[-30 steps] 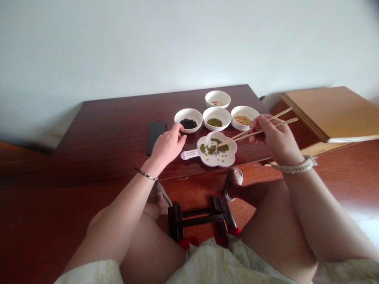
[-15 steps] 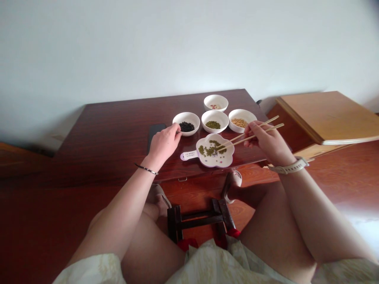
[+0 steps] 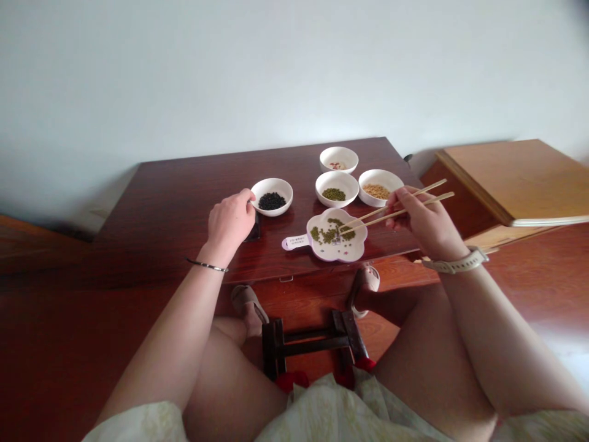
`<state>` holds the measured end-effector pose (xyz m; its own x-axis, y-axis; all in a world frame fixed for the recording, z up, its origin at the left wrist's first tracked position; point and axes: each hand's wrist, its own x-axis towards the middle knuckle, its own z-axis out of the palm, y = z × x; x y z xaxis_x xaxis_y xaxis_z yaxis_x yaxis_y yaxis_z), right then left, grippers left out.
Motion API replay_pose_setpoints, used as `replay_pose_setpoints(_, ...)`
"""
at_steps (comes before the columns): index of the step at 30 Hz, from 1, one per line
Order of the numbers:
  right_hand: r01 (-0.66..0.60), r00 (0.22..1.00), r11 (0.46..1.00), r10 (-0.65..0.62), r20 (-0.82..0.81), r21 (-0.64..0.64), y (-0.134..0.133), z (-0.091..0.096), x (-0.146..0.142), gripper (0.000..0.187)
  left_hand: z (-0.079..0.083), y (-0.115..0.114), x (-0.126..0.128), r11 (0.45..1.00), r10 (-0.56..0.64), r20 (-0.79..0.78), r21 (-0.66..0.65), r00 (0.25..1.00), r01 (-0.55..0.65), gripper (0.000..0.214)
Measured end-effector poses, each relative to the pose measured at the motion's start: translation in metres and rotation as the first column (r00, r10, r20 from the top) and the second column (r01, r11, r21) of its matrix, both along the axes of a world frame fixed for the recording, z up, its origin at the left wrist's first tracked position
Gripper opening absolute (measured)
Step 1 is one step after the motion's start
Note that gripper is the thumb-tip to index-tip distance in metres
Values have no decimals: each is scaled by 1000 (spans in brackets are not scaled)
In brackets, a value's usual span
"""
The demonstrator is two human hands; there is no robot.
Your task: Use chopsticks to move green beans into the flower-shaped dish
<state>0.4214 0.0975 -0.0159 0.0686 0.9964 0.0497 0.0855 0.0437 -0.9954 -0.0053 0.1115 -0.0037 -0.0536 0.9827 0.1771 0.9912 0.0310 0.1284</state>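
Observation:
My left hand pinches the left rim of a white bowl that contains black beans. In my right hand is a pair of chopsticks, their tips down among green beans on a flower-shaped plate with a lilac edge and a handle pointing left. Behind the plate stands a bowl of green beans. Right of that one, partly behind my right hand, a bowl holds yellowish beans. The farthest bowl has some reddish and pale pieces at its bottom.
A dark phone-like slab lies on the dark wooden table, partly covered by my left hand and the bowl. The wall rises behind. A lighter wooden cabinet stands at right. Under the table edge are my feet and a dark stool frame.
My left hand has moved left with the bowl of black beans, away from the green bean bowl and partly over the dark slab. My right hand keeps the chopsticks on the plate.

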Motion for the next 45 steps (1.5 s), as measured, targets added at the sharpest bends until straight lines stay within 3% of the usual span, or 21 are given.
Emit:
replay_pose_setpoints(3,-17,1000,1000,18,22,-19,-1,0,-1,51,3,4,15,996,-34,41,88,999,30,38)
replay_pose_setpoints(5,-32,999,999,33,33,-28,-2,-1,-2,50,3,8,31,980,-172,79,118,982,162,36)
replay_pose_setpoints(9,-53,998,998,53,14,-22,0,-5,-4,53,-5,21,65,903,-423,129,146,897,405,32)
replay_pose_setpoints(15,-14,1000,1000,14,0,-7,2,-11,-4,50,-23,39,101,816,-578,187,139,794,561,44)
replay_pose_setpoints(18,7,1000,1000,-7,-2,14,1,-8,-6,50,-26,48,110,792,-609,235,135,757,595,49)
replay_pose_setpoints(25,-13,1000,1000,13,-10,15,2,-9,-13,56,-26,61,117,729,-674,238,63,699,682,27)
replay_pose_setpoints(32,-21,1000,999,22,-22,44,12,-18,-18,64,-35,65,117,749,-659,196,87,726,656,24)
replay_pose_setpoints(45,-1,1000,998,-1,28,65,6,-17,-21,61,-32,43,94,756,-653,95,139,751,640,19)
